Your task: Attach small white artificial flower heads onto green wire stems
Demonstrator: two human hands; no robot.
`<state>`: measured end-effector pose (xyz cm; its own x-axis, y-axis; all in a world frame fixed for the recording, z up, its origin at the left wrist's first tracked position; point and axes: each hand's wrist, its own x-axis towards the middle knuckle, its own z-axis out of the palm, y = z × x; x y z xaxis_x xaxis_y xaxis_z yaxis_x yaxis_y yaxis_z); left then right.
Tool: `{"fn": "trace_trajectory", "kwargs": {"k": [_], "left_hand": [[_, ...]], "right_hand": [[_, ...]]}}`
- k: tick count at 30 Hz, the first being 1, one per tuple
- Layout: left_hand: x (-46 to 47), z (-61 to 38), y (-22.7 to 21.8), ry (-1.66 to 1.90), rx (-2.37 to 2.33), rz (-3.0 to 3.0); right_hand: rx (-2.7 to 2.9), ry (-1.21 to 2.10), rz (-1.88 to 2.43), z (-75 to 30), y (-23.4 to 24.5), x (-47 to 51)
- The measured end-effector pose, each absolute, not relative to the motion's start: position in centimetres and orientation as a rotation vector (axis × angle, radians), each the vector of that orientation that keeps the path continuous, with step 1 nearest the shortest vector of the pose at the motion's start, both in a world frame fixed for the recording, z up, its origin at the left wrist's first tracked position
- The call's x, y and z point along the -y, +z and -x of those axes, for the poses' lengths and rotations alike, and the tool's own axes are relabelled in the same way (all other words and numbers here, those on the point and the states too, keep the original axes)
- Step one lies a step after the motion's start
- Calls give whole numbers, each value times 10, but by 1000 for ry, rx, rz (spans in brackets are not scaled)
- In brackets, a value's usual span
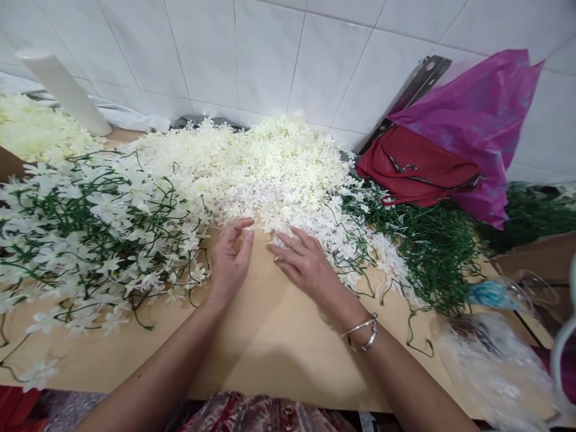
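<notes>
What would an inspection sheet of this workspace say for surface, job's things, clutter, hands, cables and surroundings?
Surface: tan board, bare in front of the hands.
Job's things: heap of loose white flower heads at centre; flowered green stems left; bare green stems right.
Clutter: red bag, purple plastic bag, clear plastic wrap, white tube.
Hands: left hand open, curled at the heap's edge; right hand open, fingers touching the flower heads.
Cables: nothing seen.
Surroundings: white tiled wall behind.

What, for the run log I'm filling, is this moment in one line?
left hand: open, fingertips at flower pile edge | right hand: open, flat on flower pile
</notes>
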<state>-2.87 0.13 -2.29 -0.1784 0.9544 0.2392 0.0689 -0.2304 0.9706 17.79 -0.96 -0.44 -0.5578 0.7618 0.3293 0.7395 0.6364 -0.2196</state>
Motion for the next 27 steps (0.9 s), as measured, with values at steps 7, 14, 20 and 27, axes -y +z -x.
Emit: {"fn": "trace_trajectory", "kwargs": {"k": [7, 14, 20, 27], "left_hand": [[20, -13, -17, 1299, -1130, -1411], [12, -10, -33, 1308, -1155, -1318], [9, -2, -27, 1309, -1110, -1116], [3, 4, -24, 1529, -1074, -952]], "right_hand": [[1761, -139, 1516, -210, 24, 2], [1730, -38, 1877, -218, 24, -35], [2027, 8, 1588, -145, 10, 7], [2050, 189, 1421, -137, 12, 20]]}}
